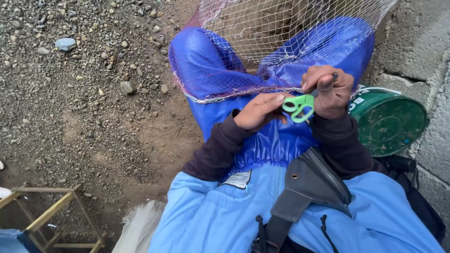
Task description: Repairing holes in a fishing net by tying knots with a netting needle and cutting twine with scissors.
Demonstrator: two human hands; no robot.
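While the right hand (pixel 330 91) sits right of centre in the frame, its fingers (pixel 318 77) are curled tight around the upper part of one pair of green-handled scissors (pixel 298 107), whose two finger loops hang below the fist. The left hand (pixel 258 111) lies just to the left, fingers held loosely together and stretched toward the scissors, the fingertips (pixel 280 99) touching or nearly touching the green loops; whether they grip them cannot be told. Both hands hover over the lap, just below the lower edge of one pale net (pixel 262 42) that drapes over the knees in the upper middle of the frame. Under the net are shiny blue waterproof trousers (pixel 201 65), and a light blue jacket (pixel 206 215) fills the bottom. One grey bag strap (pixel 304 187) crosses the chest at lower centre. One green bucket lid (pixel 389 124) rests at the right edge against a concrete wall (pixel 422 42). One wooden frame (pixel 51 211) stands at lower left on gravel ground (pixel 70 103).
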